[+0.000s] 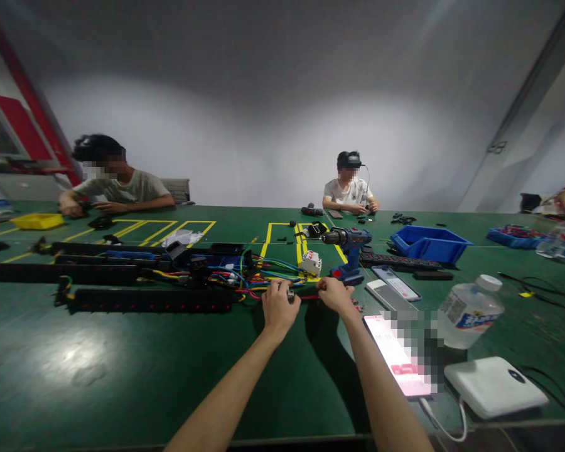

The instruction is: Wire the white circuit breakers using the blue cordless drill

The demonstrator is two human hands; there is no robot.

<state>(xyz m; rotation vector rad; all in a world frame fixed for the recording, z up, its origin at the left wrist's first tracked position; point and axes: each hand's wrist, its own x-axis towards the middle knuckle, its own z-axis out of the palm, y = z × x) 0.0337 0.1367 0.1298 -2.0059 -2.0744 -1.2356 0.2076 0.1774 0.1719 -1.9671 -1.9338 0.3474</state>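
My left hand [280,306] is closed around a small dark part with a shiny end [290,293], mostly hidden by the fingers. Just to its right, my right hand [335,295] pinches at a red wire [312,297] that runs between the two hands. Left of them, a bundle of coloured wires [263,270] comes out of long black strips [150,300] lying on the green table [169,370]. A white circuit breaker [311,263] stands just beyond my hands. Beside it, a blue cordless drill [351,251] is upright, its chuck facing left.
To the right lie phones [398,358], a water bottle [473,311] and a white power bank [495,386] with a cable. A blue bin [428,243] and a black power strip [400,260] are farther back. Two people [351,188] sit across the table; another is partly visible at far right.
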